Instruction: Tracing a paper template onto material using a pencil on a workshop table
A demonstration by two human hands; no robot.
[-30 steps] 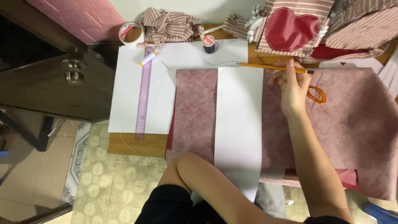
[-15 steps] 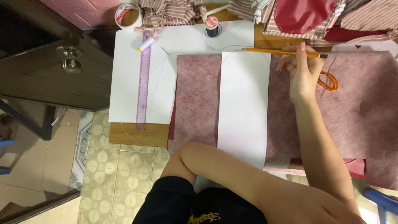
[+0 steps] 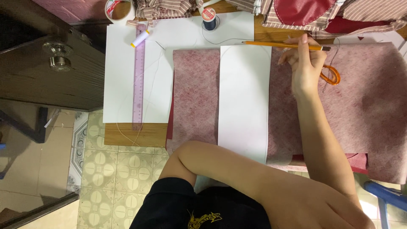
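Observation:
My right hand [image 3: 303, 70] grips an orange pencil [image 3: 280, 44], which lies level along the far edge of a pink mottled fabric sheet [image 3: 197, 93]. The pencil's tip points left, just above the top right corner of a long white paper strip [image 3: 245, 101] lying on that fabric. Orange scissor handles [image 3: 331, 75] show just right of the hand. My left forearm [image 3: 229, 174] lies across the near edge of the fabric and the paper. Its hand is hidden toward the lower right, under my right arm.
A white sheet [image 3: 121, 85] at left carries a purple ruler [image 3: 137, 76], a white thread spool [image 3: 140, 38] and loose thread. A dark spool [image 3: 209, 19], a tape roll [image 3: 116, 8] and striped cloth with a red heart [image 3: 305, 10] line the back. A dark door with a knob [image 3: 57, 61] stands left.
The view has tilted down, so everything sits higher in frame. My right hand stays at the fabric's far edge with the pencil, and my left forearm still rests across the near edge.

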